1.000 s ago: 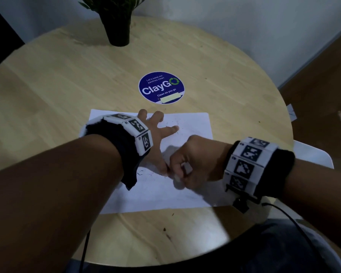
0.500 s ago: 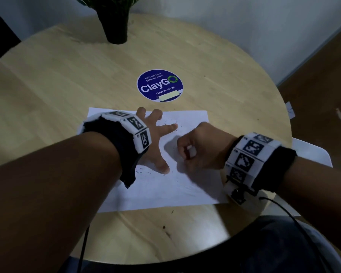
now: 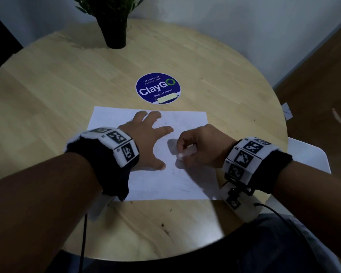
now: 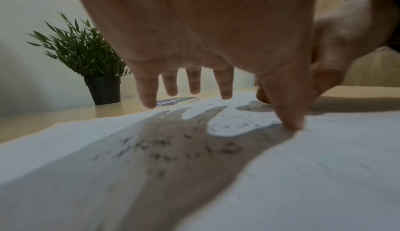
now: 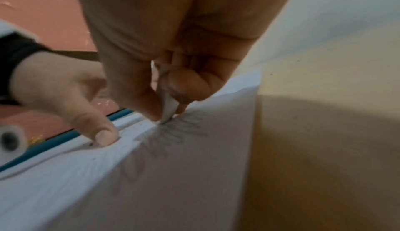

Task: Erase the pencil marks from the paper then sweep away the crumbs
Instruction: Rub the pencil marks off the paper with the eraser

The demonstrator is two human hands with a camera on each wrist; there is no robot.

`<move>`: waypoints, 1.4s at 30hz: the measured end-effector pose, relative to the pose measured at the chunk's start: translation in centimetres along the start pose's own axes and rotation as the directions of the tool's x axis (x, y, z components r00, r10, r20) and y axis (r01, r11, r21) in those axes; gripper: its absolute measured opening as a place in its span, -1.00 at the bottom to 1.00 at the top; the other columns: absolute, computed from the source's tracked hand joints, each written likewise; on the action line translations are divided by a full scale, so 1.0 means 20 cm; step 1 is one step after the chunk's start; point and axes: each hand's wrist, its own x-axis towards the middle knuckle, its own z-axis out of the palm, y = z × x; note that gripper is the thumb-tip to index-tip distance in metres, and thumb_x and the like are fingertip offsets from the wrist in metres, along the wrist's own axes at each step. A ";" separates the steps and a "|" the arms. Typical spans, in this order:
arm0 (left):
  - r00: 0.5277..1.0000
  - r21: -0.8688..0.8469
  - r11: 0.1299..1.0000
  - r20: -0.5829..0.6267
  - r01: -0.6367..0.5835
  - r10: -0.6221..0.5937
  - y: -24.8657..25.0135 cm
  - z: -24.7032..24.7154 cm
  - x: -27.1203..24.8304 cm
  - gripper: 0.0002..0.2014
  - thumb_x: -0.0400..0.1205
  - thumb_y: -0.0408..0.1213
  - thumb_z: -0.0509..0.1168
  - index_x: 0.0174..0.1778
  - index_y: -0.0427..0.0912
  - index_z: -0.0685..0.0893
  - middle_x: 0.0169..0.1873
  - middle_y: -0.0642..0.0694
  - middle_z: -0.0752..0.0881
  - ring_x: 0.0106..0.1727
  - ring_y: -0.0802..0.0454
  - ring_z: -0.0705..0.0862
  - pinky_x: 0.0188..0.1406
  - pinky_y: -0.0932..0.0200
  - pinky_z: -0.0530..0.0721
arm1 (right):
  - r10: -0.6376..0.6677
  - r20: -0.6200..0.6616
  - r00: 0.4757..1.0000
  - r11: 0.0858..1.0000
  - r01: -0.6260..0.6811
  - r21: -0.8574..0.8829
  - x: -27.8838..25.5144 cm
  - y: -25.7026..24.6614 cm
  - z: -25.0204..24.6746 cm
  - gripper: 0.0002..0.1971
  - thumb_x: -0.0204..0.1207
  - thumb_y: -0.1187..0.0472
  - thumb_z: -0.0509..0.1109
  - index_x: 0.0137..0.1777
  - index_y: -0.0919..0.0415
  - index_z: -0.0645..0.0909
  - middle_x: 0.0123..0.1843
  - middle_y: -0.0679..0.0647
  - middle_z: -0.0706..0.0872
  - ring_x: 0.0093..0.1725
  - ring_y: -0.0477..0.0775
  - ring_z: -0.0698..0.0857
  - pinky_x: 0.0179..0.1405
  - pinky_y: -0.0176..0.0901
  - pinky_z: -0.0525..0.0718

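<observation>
The thin, limp white paper sheet (image 3: pixel 114 119), easily creased, is pinned beneath the spread fingers of the left hand (image 3: pixel 144 142), while a small white eraser (image 5: pixel 166 108) is pinched at the right hand (image 3: pixel 201 148) fingertips, beside the left thumb.

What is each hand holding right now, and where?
Right hand pinches small white eraser by its upper part; left hand holds nothing, pressing white paper sheet.

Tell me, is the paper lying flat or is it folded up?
Spread flat. The paper lies unfolded on the table, with the left hand pressing it down.
</observation>
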 end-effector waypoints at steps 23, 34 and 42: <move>0.989 -0.003 1.000 0.147 -0.030 0.030 -0.02 0.06 -0.11 0.16 0.27 0.40 0.45 0.65 0.31 -0.15 0.62 0.22 -0.22 0.63 0.07 -0.15 0.53 -0.05 0.16 | 0.081 -0.060 0.995 0.990 -0.087 -0.109 -0.01 -0.04 -0.06 -0.77 0.40 0.19 0.50 0.06 0.02 0.81 -0.34 -0.23 0.69 -0.30 -0.17 0.60 -0.27 -0.46 0.36; 0.990 0.003 0.999 0.138 -0.036 0.035 -0.01 0.06 -0.11 0.14 0.27 0.39 0.46 0.65 0.32 -0.11 0.62 0.17 -0.17 0.62 0.04 -0.09 0.49 -0.03 0.21 | -0.003 0.172 0.985 0.983 0.034 -0.179 -0.03 -0.17 -0.02 -0.76 0.34 0.13 0.51 0.01 -0.10 0.81 -0.29 -0.08 0.71 -0.33 -0.15 0.59 -0.11 -0.29 0.54; 0.987 0.031 0.999 0.154 -0.042 0.037 -0.02 0.06 -0.10 0.15 0.28 0.42 0.43 0.66 0.31 -0.14 0.63 0.12 -0.17 0.62 -0.02 -0.09 0.50 -0.04 0.21 | -0.019 0.144 0.989 0.967 0.055 -0.248 -0.02 -0.15 -0.02 -0.74 0.37 0.10 0.50 0.06 -0.08 0.80 -0.10 -0.03 0.80 -0.24 -0.12 0.56 -0.10 -0.36 0.43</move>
